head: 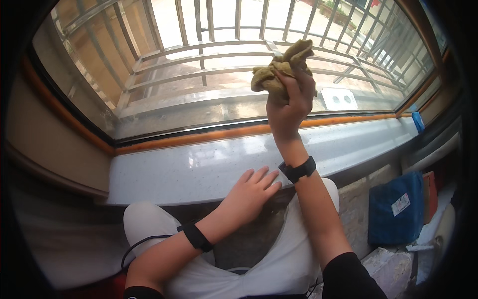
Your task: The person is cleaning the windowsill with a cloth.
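Observation:
My right hand (293, 99) grips a bunched olive-brown cloth (278, 76) and holds it up in front of the window pane (179, 101). Whether the cloth touches the glass, I cannot tell. My left hand (248, 196) rests palm down, its fingers spread on the front edge of the pale speckled windowsill (160, 172). It holds nothing. Both wrists wear black bands, and a dark cable runs from the left one. An orange-brown frame strip (194, 139) borders the bottom of the glass.
Metal security bars (237, 18) stand beyond the glass, with a white plate with two round holes (339, 99) near them. A small blue packet (418, 122) sits at the sill's right end. Below right are a blue bag (394, 209) with a label and a whitish block (388, 267).

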The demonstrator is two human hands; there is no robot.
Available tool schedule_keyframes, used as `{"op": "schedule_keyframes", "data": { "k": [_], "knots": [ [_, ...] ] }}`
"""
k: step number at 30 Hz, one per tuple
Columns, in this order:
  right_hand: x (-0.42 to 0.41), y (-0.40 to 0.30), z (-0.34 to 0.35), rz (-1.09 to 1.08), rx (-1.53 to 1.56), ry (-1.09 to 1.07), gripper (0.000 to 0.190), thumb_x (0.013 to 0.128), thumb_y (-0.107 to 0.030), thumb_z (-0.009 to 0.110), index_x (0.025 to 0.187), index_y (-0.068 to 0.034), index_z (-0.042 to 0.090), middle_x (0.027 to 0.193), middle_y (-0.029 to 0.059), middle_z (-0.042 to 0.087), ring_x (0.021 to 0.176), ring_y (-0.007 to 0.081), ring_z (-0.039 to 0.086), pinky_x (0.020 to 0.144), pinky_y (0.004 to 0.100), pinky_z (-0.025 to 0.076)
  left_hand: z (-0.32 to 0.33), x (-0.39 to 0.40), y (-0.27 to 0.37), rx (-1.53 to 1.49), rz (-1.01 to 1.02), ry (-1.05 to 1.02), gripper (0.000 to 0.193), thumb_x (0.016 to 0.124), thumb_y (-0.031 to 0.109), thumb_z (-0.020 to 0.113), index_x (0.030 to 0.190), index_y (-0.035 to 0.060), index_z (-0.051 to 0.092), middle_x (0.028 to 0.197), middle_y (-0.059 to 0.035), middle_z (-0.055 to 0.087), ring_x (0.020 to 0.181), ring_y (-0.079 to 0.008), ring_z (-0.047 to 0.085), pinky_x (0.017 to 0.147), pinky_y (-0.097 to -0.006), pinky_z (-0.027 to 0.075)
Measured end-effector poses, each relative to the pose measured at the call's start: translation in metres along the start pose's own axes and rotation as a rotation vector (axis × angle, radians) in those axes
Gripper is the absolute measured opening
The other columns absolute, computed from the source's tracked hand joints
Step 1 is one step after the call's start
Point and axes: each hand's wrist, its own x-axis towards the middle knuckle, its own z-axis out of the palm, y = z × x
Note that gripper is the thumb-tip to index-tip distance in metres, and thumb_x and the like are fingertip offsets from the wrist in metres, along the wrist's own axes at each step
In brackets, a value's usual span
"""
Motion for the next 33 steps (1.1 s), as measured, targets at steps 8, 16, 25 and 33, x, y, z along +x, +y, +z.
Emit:
{"op": "schedule_keyframes", "data": {
  "k": [8,16,25,33],
  "knots": [
    [0.016,-0.006,0.0,-0.202,0.069,-0.17,0.019,0.071,-0.006,0.077,0.088,-0.009,0.071,0.106,0.0057,0.061,0.094,0.0272,0.059,0.08,0.0359,0.053,0.0,-0.003,-0.005,-0.009,0.022,0.023,0.059,0.079,0.003,0.066,0.136,0.0094,0.054,0.146,-0.0133,0.05,0.14,-0.0316,0.044,0.112,-0.0446,0.037],
    [0.03,0.027,-0.017,0.196,-0.083,0.073,0.036,0.072,0.006,0.072,0.104,-0.011,0.076,0.105,0.0089,0.063,0.1,0.03,0.064,0.09,0.0403,0.054,0.004,-0.002,0.001,-0.005,-0.003,0.054,0.058,0.079,0.005,0.067,0.135,0.0083,0.053,0.148,-0.0132,0.049,0.14,-0.0322,0.043,0.113,-0.0461,0.037],
    [0.01,-0.044,0.009,-0.068,0.115,-0.286,0.025,0.068,0.006,0.073,0.089,-0.008,0.073,0.106,0.0049,0.063,0.097,0.0288,0.061,0.083,0.0379,0.054,0.004,-0.006,-0.006,-0.023,-0.018,0.006,0.057,0.077,0.004,0.067,0.132,0.0078,0.056,0.141,-0.0124,0.053,0.14,-0.0308,0.043,0.113,-0.0458,0.036],
    [0.053,0.076,-0.042,0.702,0.169,0.118,0.028,0.08,0.003,0.06,0.107,-0.002,0.065,0.116,0.0144,0.054,0.102,0.0292,0.066,0.089,0.0365,0.06,0.006,0.001,0.003,-0.012,0.001,0.043,0.062,0.076,0.002,0.066,0.137,0.0084,0.054,0.15,-0.0131,0.047,0.141,-0.0319,0.043,0.111,-0.0457,0.038]
  ]
}}
